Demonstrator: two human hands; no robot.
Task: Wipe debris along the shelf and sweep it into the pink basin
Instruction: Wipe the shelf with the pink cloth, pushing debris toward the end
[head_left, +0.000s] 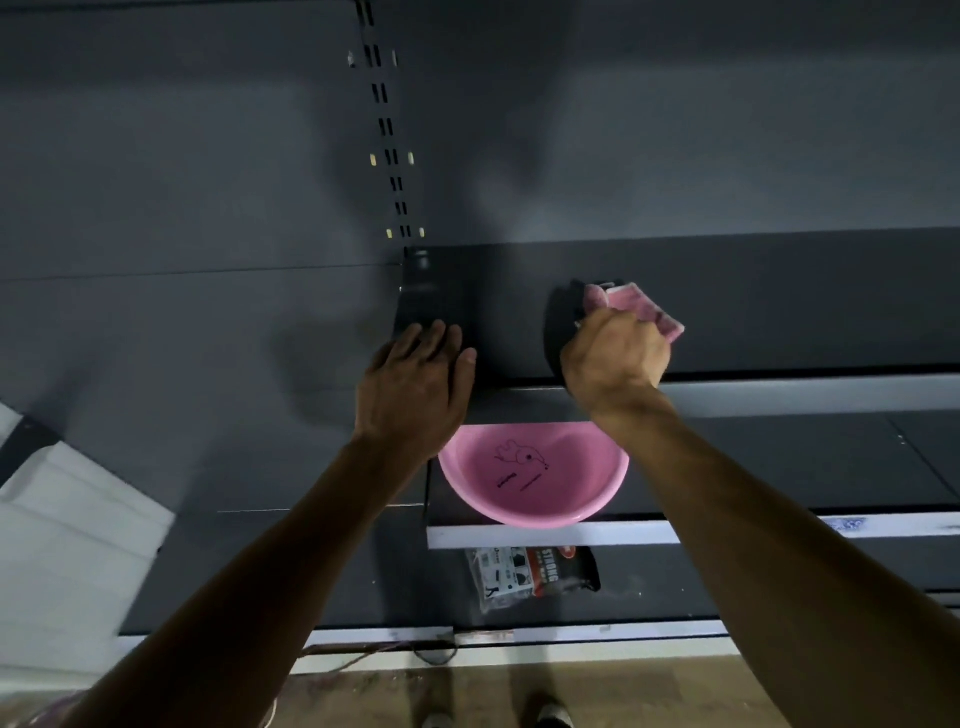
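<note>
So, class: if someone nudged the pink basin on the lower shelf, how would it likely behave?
The pink basin looks like thin plastic and shows nothing inside, so it is probably light and slides easily. Its rim overhangs the lower shelf edge, so a forward push might tip it off.

matt dark metal shelf (753, 306); glossy pink plastic basin (535, 493); pink cloth (644, 306).

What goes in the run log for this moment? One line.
phase: wiping top shelf | right hand: grips pink cloth | left hand: flat at shelf end | pink basin: one shelf below
</note>
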